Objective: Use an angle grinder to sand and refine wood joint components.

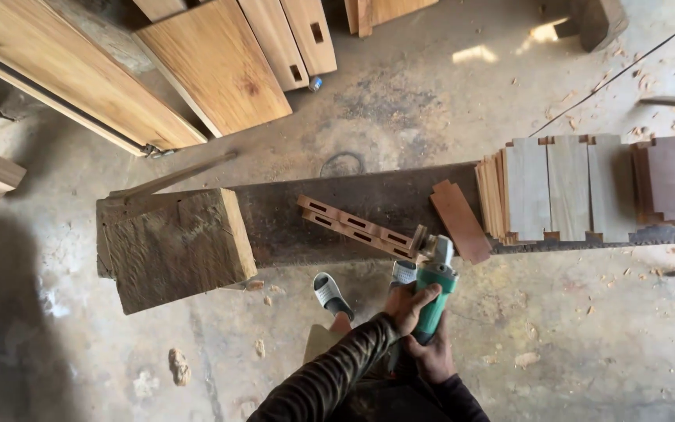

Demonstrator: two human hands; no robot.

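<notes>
From the head camera, both hands grip a green grinder (pixel 433 291) just in front of a dark beam (pixel 330 205). The left hand (pixel 410 306) has its fingers wrapped tight around the body; the right hand (pixel 431 358) clasps the rear below it, fingers closed on the tool. The grinder's head touches the end of a pair of slotted strips (pixel 357 227) lying on the beam. The tool looks rigid and fairly heavy, so a two-handed hold on the body suits it. The strips seem light, stiff and thin, likely to shift unless pressed down.

No containers show. A stack of notched boards (pixel 568 187) sits on the beam to the right, a rough block (pixel 173 246) to the left.
</notes>
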